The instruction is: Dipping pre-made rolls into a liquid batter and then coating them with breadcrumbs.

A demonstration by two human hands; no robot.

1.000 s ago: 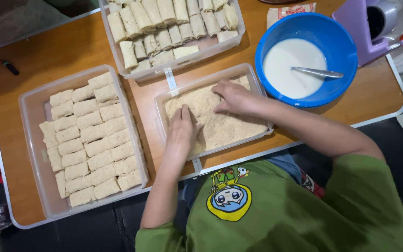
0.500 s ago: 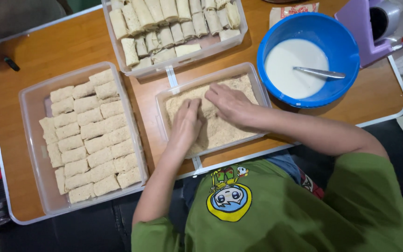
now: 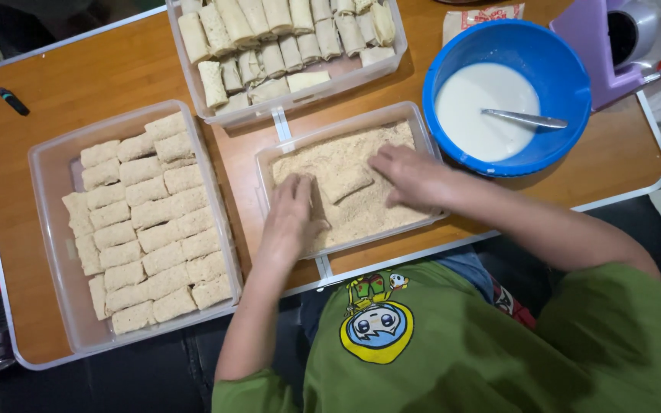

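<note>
Three clear plastic tubs [image 3: 49, 164] sit on the worktop [image 3: 116, 69], plus one blue bowl [image 3: 556, 61] w/ one spoon [image 3: 525, 118]. Approx. 30 crumbed rolls [image 3: 147, 222] in the left-edge tub; approx. 20 plain rolls [image 3: 269, 38] at the far edge; one roll [image 3: 346, 182] in crumbs.

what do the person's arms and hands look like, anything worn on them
Both arms are bare from the short sleeves of a green T-shirt down to the fingers. The left hand and the right hand wear no gloves, and no watch, ring or bracelet shows. The shirt has a round cartoon print in yellow and blue on the front.
</note>
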